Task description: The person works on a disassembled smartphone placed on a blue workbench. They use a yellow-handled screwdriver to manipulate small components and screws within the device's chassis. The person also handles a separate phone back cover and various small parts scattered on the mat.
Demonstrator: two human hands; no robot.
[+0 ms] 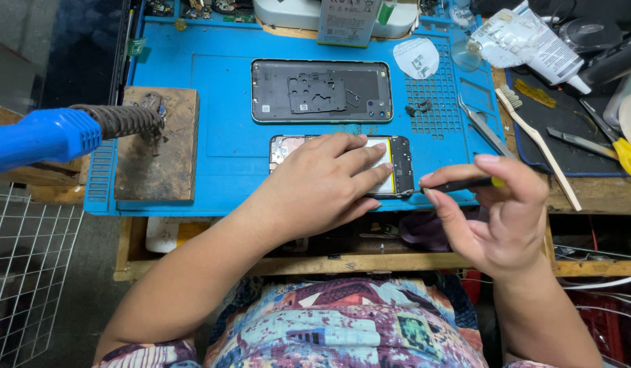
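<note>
Left hand (pixel 329 180) is lying flat, fingers spread, pressing the opened smartphone (pixel 397 167) onto the blue repair mat (pixel 220 102), apparently bracing it. Right hand (pixel 496 215) is pinching a black-and-yellow screwdriver (pixel 462 184), its tip meeting the phone's right end; the detached back frame (pixel 321 90) is lying just beyond the phone.

The left hand (pixel 329 178) covers most of the opened phone (pixel 399 165). Beyond the phone, the white box (pixel 348 20) is cut off by the top edge. Small parts (pixel 419 107) near it are too small to identify.
</note>
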